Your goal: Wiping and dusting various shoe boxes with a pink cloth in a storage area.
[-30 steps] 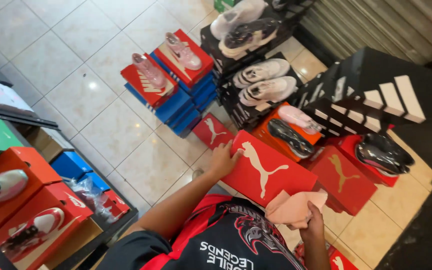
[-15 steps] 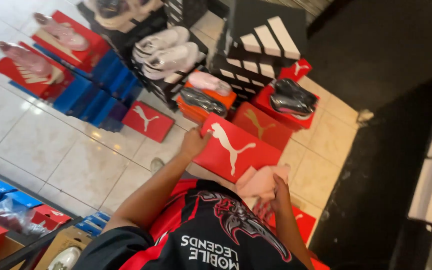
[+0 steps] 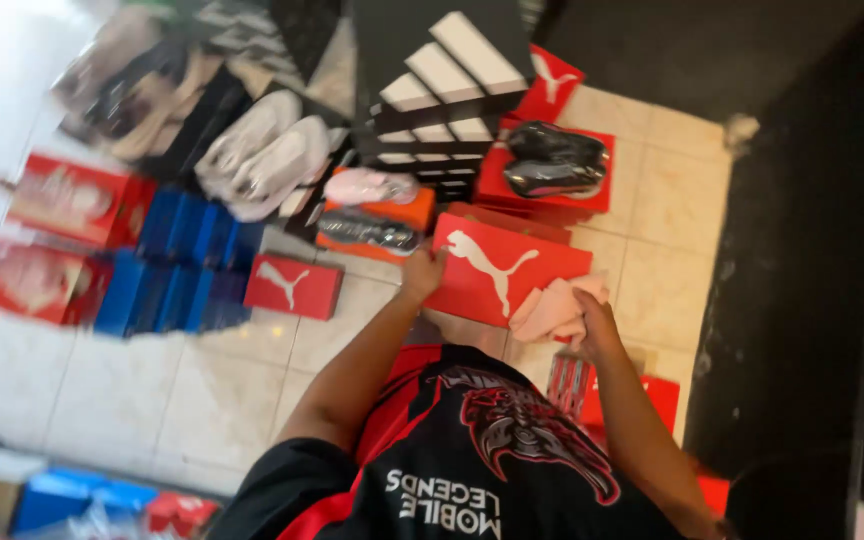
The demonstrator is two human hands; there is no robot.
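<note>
Left hand (image 3: pixel 420 272) gripping left edge of flat red cardboard shoebox lid (image 3: pixel 505 270), held over tiled floor (image 3: pixel 252 370). Right hand (image 3: pixel 592 318) closed on crumpled pink cloth (image 3: pixel 552 312) at lid's right near corner. Black shoes (image 3: pixel 555 160) on red box beyond.

The shoebox lid (image 3: pixel 507 272) under the left hand (image 3: pixel 420 272) is red with a white leaping-animal mark. The cloth (image 3: pixel 552 312) in the right hand (image 3: pixel 592 320) is pale pink. A smaller red box (image 3: pixel 293 287) bears the same white mark. The stacked boxes (image 3: pixel 167 265) are blue. The orange box (image 3: pixel 392 215) carries a pink shoe (image 3: pixel 370 185) and a dark one. A black box (image 3: pixel 442 90) shows white slanted stripes. The floor tiles (image 3: pixel 672 200) are beige. The shirt (image 3: pixel 462 460) is black and red.
</note>
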